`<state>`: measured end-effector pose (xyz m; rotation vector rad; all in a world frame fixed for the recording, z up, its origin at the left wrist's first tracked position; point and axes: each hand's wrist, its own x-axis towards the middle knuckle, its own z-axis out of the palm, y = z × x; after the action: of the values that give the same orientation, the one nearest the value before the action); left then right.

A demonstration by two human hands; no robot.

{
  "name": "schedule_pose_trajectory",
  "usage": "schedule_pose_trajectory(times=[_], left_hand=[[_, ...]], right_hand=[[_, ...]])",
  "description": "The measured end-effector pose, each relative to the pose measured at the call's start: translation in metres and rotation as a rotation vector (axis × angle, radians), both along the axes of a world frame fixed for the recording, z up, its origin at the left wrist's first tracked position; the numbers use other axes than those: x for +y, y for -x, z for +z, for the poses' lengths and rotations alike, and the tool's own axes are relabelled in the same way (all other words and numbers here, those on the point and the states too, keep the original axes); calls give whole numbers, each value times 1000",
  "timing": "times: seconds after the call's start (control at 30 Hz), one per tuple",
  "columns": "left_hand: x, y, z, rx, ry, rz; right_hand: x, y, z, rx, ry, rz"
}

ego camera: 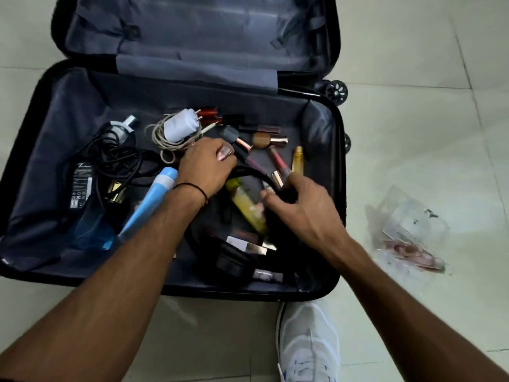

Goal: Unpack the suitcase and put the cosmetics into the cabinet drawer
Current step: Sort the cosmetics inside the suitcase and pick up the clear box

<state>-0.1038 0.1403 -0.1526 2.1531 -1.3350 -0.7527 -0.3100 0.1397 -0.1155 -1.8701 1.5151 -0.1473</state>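
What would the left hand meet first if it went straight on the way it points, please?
Probably the dark-headed makeup brush with a rose-gold handle, lying just beyond the left hand in the black suitcase, though depth is unclear.

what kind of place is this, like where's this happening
Most likely indoors in a home or a lodging room, down at floor level. A pale tiled floor fills the view, an open suitcase lies flat on it, and a white shoe stands beside it. Which room can't be told.
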Motion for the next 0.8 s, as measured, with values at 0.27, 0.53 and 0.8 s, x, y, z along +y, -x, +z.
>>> schedule_pose_trajectory(times=[0.27,0.53,0.8], left_hand=[[12,7,-2,-5,-120,-98],[18,14,12,-6,-37,68],[17,-8,2,-144,-98,51]], right_hand=[[33,7,-15,-244,-210,-162],[-17,6,-16,-97,41,-196],[-40,-14,-10,527,-153,188]])
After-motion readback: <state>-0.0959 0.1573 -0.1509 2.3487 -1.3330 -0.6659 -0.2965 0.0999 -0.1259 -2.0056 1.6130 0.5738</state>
